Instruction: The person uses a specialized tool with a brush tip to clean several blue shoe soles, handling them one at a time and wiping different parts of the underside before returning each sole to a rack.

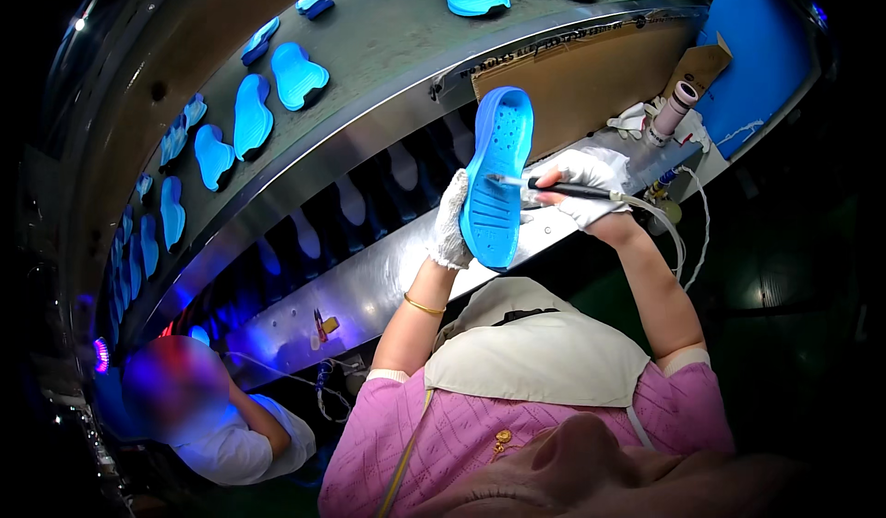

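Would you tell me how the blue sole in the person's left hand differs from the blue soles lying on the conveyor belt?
The held sole stands upright in the gloved left hand; the belt soles lie flat. The right hand puts a thin tool to the held sole; nothing touches the belt soles. Both are the same bright blue.

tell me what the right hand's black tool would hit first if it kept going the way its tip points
Most likely the blue shoe sole. The right hand holds the black pen-like tool pointing left, its thin tip at or touching the sole's ridged face, which the left hand holds upright. Whether the tip already touches is unclear.
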Demonstrator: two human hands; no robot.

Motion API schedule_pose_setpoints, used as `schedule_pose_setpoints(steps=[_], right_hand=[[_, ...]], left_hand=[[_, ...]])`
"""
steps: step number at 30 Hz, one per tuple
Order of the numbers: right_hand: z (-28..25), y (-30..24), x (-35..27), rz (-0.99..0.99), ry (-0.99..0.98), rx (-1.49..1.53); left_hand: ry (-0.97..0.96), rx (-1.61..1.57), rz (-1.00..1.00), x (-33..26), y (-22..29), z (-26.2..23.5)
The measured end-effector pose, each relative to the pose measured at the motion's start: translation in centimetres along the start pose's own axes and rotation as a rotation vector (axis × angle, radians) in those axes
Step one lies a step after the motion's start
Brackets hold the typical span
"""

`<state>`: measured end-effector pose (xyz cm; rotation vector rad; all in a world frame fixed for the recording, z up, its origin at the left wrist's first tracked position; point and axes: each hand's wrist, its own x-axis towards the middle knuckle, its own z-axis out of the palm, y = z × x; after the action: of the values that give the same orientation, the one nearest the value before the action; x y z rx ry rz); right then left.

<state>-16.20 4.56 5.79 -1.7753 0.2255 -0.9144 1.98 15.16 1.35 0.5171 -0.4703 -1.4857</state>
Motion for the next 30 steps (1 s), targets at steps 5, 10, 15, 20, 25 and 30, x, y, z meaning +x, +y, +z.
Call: schedule_pose_setpoints(steps=[5, 10, 15, 20, 25, 30], right_hand=[[-1.0, -1.6, 2.5, -0.417, -0.042, -0.563], [-1.3, -3.6, 1.3, -0.350, -0.079, -0.515], [-1.0, -5.0, 1.1, -0.293, 0.173, -0.378], [0.7, -3.5, 0.3, -0.222, 0.143, -0.293], [0.2, -2.9, -0.7, -0.168, 0.190, -0.245], [1.2, -3.0, -0.3, -0.136, 0.173, -0.229]], left_hand=[[-0.013, 0.081, 0.060, 0.6, 0.7, -1.0], [-0.056, 0.076, 0.180, 1.3, 4.2, 0.6], [-0.114, -0.120, 0.276, 5.3, 14.0, 5.2], [-0.065, -0.718, 0.221, 7.3, 17.9, 2.1], [0.106, 0.535, 0.415, 4.9, 16.8, 0.8], [0.483, 2.348, 1.294, 1.4, 23.7, 0.2]])
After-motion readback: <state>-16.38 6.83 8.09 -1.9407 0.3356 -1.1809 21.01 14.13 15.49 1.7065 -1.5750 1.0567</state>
